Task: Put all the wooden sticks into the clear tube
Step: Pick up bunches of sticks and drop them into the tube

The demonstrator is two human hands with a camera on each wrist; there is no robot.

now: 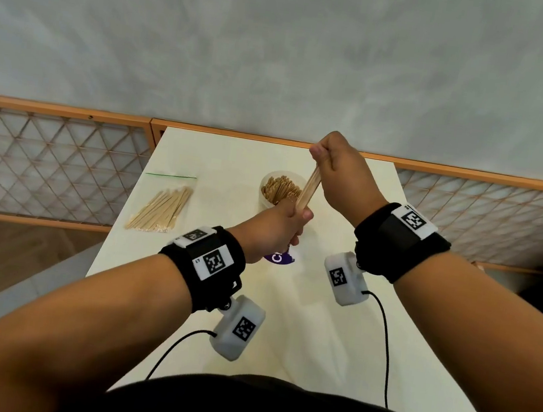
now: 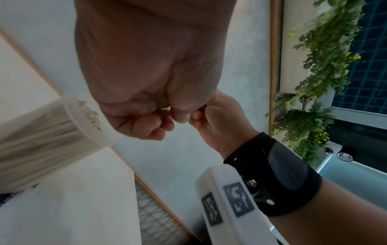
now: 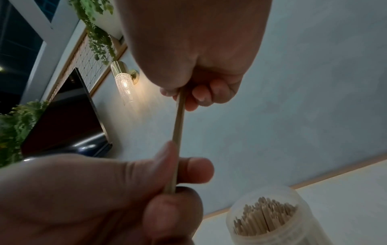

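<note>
A thin bundle of wooden sticks (image 1: 310, 190) stands nearly upright above the table, held at both ends. My right hand (image 1: 320, 155) pinches its top end and my left hand (image 1: 299, 218) grips its bottom end. In the right wrist view the sticks (image 3: 178, 132) run from the right hand (image 3: 188, 94) down into the left hand (image 3: 180, 174). The clear tube (image 1: 279, 189), packed with upright sticks, stands just left of and behind the bundle; it shows also in the right wrist view as the tube (image 3: 268, 220) and in the left wrist view as the tube (image 2: 62, 129).
A clear zip bag of more wooden sticks (image 1: 163, 207) lies on the white table (image 1: 315, 332) at the left. A purple label (image 1: 278, 258) sits under my left wrist. A lattice railing (image 1: 44, 162) runs behind and beside the table, with a grey wall beyond.
</note>
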